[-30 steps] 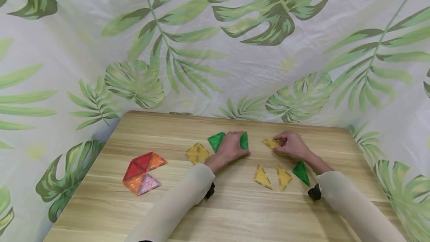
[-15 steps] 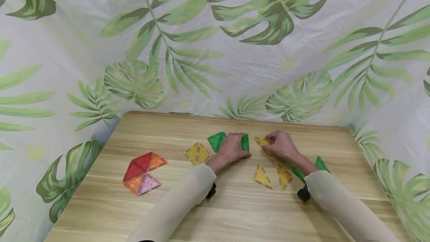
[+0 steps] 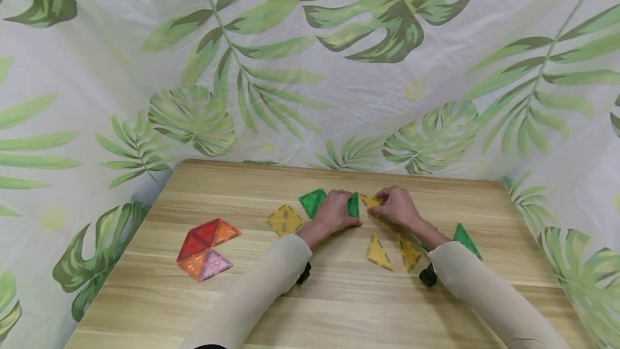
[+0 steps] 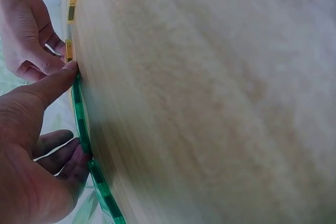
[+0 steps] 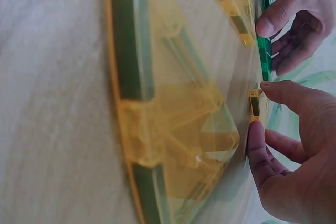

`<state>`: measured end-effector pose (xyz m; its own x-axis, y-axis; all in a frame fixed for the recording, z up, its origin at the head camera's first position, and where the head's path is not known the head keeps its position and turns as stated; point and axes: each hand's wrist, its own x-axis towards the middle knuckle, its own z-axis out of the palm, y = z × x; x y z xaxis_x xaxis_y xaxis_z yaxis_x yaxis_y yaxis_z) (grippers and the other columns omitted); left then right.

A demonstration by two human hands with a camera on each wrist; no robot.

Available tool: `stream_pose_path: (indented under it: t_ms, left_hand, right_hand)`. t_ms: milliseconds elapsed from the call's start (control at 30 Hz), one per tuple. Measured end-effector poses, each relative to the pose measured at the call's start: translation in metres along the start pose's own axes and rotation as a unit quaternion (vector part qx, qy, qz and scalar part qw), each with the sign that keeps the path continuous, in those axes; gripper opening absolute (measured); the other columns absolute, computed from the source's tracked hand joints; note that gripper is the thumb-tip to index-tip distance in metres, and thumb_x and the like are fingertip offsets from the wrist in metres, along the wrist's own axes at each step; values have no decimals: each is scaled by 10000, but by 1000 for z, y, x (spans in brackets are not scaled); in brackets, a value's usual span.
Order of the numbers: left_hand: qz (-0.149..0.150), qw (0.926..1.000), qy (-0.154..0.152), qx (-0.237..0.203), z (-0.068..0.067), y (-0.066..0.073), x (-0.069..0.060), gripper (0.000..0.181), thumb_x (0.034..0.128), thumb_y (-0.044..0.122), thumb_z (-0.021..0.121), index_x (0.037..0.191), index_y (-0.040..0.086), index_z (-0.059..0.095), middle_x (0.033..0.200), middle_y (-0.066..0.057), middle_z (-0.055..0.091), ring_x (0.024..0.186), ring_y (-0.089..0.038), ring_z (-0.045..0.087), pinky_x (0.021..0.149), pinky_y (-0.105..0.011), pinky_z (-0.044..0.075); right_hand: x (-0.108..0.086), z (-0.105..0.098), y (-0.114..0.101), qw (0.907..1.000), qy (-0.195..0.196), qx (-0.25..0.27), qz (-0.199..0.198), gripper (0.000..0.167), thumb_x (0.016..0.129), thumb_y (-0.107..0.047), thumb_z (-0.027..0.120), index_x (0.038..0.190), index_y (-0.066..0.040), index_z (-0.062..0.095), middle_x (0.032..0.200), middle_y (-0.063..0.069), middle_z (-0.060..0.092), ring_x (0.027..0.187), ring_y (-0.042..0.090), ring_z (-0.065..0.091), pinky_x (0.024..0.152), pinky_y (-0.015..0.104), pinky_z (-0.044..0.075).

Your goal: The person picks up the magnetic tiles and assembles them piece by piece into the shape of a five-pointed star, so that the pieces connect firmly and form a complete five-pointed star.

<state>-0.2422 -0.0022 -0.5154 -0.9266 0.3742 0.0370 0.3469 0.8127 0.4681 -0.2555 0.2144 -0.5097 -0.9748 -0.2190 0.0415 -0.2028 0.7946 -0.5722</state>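
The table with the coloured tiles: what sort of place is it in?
Perhaps a curtained-off play or filming corner: leaf-print sheeting behind and beside a wood-grain table, with see-through coloured tiles on it.

No readable text, labels, brands, numbers or signs in any view.
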Motion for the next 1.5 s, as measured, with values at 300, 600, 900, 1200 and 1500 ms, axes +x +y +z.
stream_pose_path:
  t_ms: [300,600,900,1200,1500]
  left_hand:
    - [-22,9999,-23,165,1,-1,2,758,810,468,926,1390,48,678,1349,-115,687,1195,-279,635,971,-388,579]
    - [20,9993,0,367,2,1,-1,738,803,514,917,1343,56,710,1348,-99,688,1197,-265,636,944,-382,594]
    - [83,9989,-90,447,0,1,0,811,794,542,913,1398,58,673,1425,-107,649,1266,-269,608,999,-377,574]
    - [927,9955,-51,198,-11,9,-19,775,847,463,898,1451,62,626,1490,-100,587,1390,-268,527,1063,-408,545]
    - [1926,9782,-740,246,-13,25,-40,867,818,506,907,1494,68,584,1503,-118,589,1401,-256,547,1143,-330,477]
  right_hand:
    - [1,5,-1,9998,39,-6,172,444,839,-333,914,1103,-1,783,996,129,739,861,243,678,785,437,593]
    - [-1,9,-6,9992,-37,330,200,316,873,-234,891,1061,-3,785,929,96,772,795,186,710,743,385,603]
    - [-4,5,-6,9986,-155,505,-78,277,910,-189,851,1093,7,782,944,89,765,814,177,706,744,364,592]
    - [-23,-18,10,9936,-445,705,-761,272,990,-170,766,1196,8,758,1051,95,767,926,216,725,803,405,622]
    - [-49,-40,30,9801,-909,627,-1649,267,957,-101,794,1187,25,745,1164,161,746,1016,305,725,833,411,633]
